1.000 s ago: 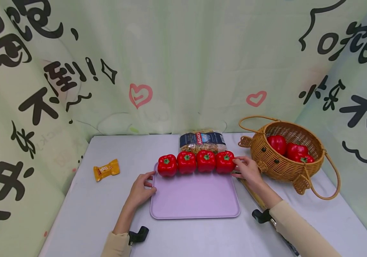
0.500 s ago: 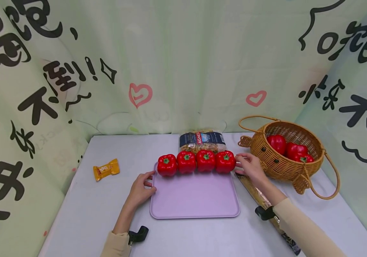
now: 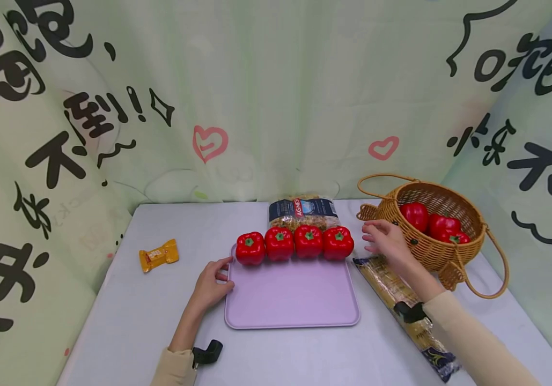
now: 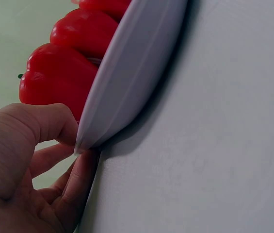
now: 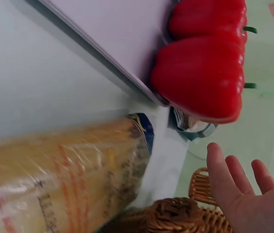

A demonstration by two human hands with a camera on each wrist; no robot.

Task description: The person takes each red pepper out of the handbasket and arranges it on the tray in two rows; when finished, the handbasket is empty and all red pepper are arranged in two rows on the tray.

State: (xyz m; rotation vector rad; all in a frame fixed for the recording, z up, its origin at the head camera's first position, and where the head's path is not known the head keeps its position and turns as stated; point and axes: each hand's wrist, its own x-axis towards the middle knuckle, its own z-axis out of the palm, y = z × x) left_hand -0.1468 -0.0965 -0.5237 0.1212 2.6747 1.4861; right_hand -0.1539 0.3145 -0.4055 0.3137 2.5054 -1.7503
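My left hand (image 3: 210,287) holds the left edge of a lilac tray (image 3: 292,300); in the left wrist view its thumb and fingers lie either side of the rim (image 4: 112,92). Several red bell peppers (image 3: 279,244) stand in a row along the tray's far side, stems upward. To the right of the end pepper (image 3: 338,244), my right hand (image 3: 389,244) is in the air, apart from it, holding nothing. The right wrist view shows its fingers (image 5: 221,177) spread loosely beside that pepper (image 5: 197,80).
A wicker basket (image 3: 425,252) with more red peppers (image 3: 414,216) stands at the right. Below my right forearm lies a long clear pack of pasta (image 3: 391,287). Behind the row is a pasta bag (image 3: 304,212); an orange-wrapped snack (image 3: 159,255) lies at the left.
My right hand has let go of the end pepper and moved right, towards the basket, uncovering more of the long pasta pack. The left hand and the tray stay in place.
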